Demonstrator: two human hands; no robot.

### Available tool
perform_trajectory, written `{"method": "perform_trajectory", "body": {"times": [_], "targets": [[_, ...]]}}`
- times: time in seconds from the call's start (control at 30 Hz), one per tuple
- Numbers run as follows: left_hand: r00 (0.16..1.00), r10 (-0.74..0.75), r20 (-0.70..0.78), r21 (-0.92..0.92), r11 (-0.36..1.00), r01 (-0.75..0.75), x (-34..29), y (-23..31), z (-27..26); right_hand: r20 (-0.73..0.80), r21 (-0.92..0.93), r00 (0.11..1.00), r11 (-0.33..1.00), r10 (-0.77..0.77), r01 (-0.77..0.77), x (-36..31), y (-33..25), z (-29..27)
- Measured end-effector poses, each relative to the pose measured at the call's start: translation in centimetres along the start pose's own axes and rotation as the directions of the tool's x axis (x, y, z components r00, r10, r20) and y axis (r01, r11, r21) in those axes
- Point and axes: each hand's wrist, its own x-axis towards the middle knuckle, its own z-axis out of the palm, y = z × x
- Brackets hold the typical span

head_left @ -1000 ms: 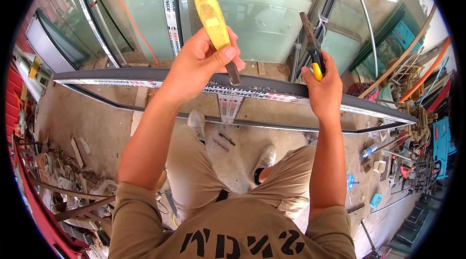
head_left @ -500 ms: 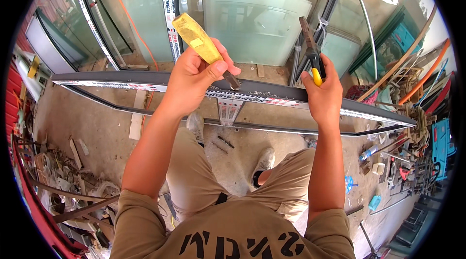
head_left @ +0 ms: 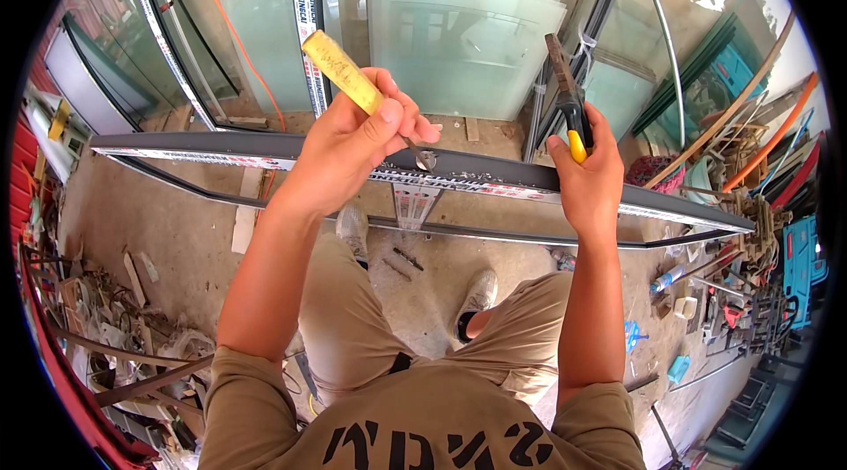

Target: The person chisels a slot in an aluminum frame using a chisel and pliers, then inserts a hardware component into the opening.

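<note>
My left hand (head_left: 353, 139) is closed round a chisel, its yellow handle (head_left: 340, 69) pointing up and away to the left. The chisel's metal blade (head_left: 424, 158) slants down to the top of a dark grey metal frame (head_left: 494, 163), among small shavings. My right hand (head_left: 589, 166) grips a tool with a black-and-yellow handle (head_left: 575, 122) and a flat, rusty metal end (head_left: 559, 64) pointing up and away. Its exact kind does not show. That hand is beside the frame's right half. Printed protective film covers the frame's near side.
Glass panes (head_left: 459, 38) lean on the far wall, with upright frame profiles (head_left: 309, 25) before them. Scrap and offcuts (head_left: 132, 320) lie at the left. Tools, a bottle (head_left: 668, 278) and a blue case (head_left: 803, 267) are at the right. My feet stand behind the frame's upper bar.
The chisel has turned in my left hand, its handle end shifting slightly left and its blade now showing more narrowly at the frame. My right hand has hardly moved.
</note>
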Motion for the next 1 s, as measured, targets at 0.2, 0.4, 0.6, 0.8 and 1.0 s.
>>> {"method": "perform_trajectory", "body": {"times": [0.2, 0.4, 0.6, 0.8, 1.0], "targets": [[0.993, 0.039, -0.115, 0.220, 0.975, -0.012, 0.4, 0.8, 1.9, -0.011, -0.027, 1.000, 0.999, -0.027, 0.027, -0.1, 0.4, 0.2], [0.990, -0.020, -0.142, 0.326, 0.943, 0.066, 0.3, 2.9, 0.9, -0.020, -0.035, 0.998, 0.997, -0.067, 0.067, -0.4, 0.4, 0.1], [0.991, 0.014, -0.135, 0.232, 0.973, 0.018, -0.3, 1.7, 0.5, -0.026, -0.035, 0.998, 0.997, -0.063, 0.062, -0.4, 0.5, 0.2], [0.995, -0.009, -0.099, 0.220, 0.975, 0.031, -0.7, 1.4, -0.8, -0.026, -0.072, 0.997, 0.995, -0.068, 0.066, -0.4, 0.1, 0.2], [0.986, -0.081, -0.146, 0.371, 0.919, 0.131, -1.0, 2.6, 0.2, -0.024, -0.075, 0.998, 0.995, -0.063, 0.061, 0.0, 0.9, 0.4]]}}
